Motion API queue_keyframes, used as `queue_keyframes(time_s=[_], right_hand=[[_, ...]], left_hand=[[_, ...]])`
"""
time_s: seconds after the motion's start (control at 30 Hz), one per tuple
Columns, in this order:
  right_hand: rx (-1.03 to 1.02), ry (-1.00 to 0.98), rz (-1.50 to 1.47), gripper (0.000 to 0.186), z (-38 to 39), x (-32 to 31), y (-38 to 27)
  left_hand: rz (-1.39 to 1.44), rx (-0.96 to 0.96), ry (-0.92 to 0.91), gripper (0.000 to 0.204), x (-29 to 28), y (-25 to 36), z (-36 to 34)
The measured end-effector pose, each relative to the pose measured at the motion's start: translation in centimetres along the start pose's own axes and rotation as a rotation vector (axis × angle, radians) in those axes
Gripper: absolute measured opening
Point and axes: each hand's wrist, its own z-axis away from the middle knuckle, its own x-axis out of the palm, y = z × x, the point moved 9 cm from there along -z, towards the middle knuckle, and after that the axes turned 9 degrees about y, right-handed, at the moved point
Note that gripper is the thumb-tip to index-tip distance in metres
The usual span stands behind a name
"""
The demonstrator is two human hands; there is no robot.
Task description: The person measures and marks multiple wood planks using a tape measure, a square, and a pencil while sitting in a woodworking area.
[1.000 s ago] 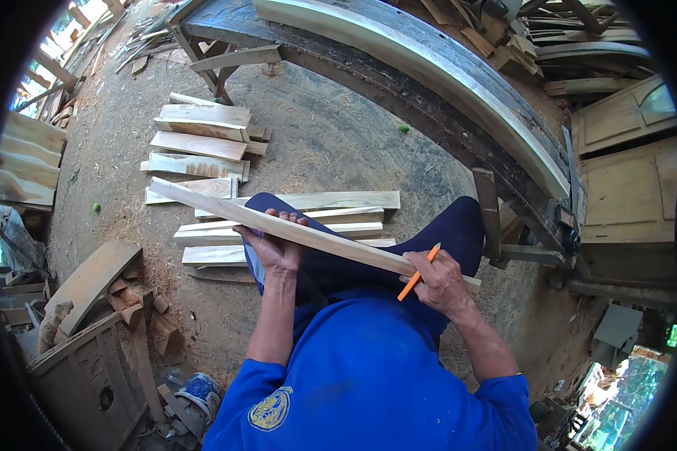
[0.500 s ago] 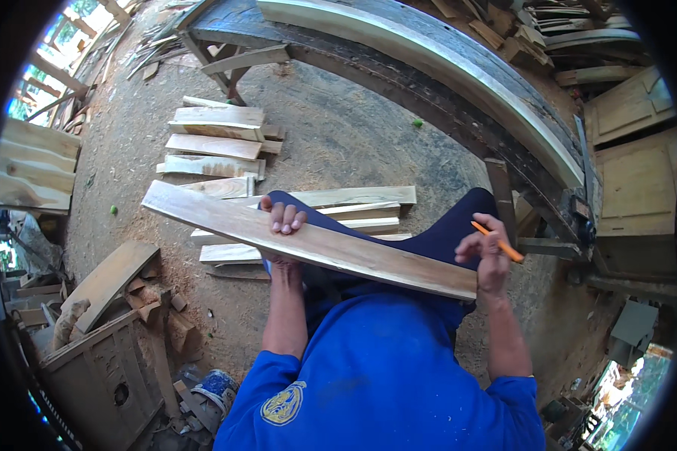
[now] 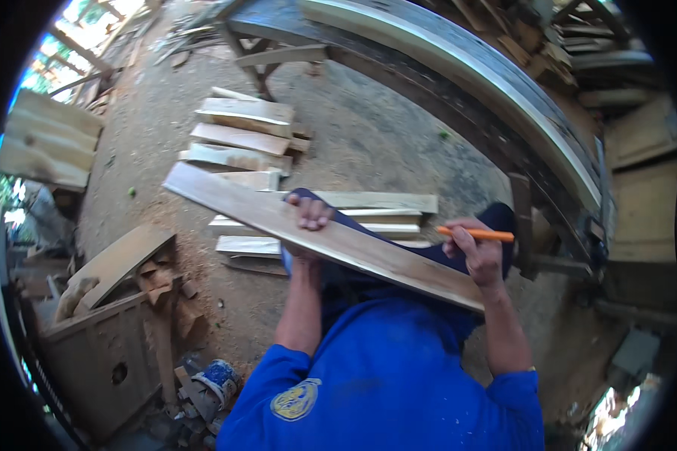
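A long wooden board lies slantwise across my lap, its far end up to the left and its near end by my right wrist. My left hand is wrapped round the board's middle, fingers over the top edge and the palm hidden below. My right hand pinches an orange pencil above the board's right end. The pencil lies nearly level and its left tip points along the board, apart from the wood.
Several cut planks lie on the floor ahead. A long workbench carrying a long pale beam curves across the far right. At the left stand a wooden panel, offcuts and a paint bucket. Cabinet doors stand at the right.
My right hand has turned the pencil from a downward slant to nearly level, its tip swinging left. The whole view has shifted, while my left hand keeps its grip on the board.
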Motion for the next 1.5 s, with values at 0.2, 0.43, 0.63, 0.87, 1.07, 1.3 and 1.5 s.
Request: queue_keyframes(time_s=[0.2, 0.43, 0.63, 0.87, 1.07, 1.3, 1.5], right_hand=[[0.015, -0.194, 0.106, 0.012, -1.6, 1.8, 0.0], [-0.260, -0.475, 0.264, 0.015, 1.3, 12.4, 0.6], [-0.347, -0.492, 0.252, 0.013, 1.7, 14.3, 0.3], [-0.337, -0.478, 0.378, 0.011, 2.2, 12.2, 0.5], [-0.298, -0.487, 0.386, 0.013, 1.1, 8.4, -0.2], [-1.185, -0.350, 0.765, 0.031, -0.5, 10.4, -14.0], [-1.054, -0.413, 0.722, 0.038, -0.2, 10.3, -15.1]], left_hand=[[0.090, -0.038, -0.085, 0.027, 1.5, -0.2, 0.3], [0.061, -0.060, -0.092, 0.027, 1.9, -0.8, 0.3], [0.056, -0.029, -0.120, 0.026, 2.5, -0.3, 0.6], [0.084, -0.031, -0.112, 0.025, 1.9, -0.3, 0.7], [0.062, -0.012, -0.051, 0.030, 1.1, 0.0, -0.3], [-0.003, -0.117, -0.235, 0.040, 8.2, -0.6, -4.7], [-0.166, -0.139, -0.285, 0.039, 13.4, -0.5, -8.4]])
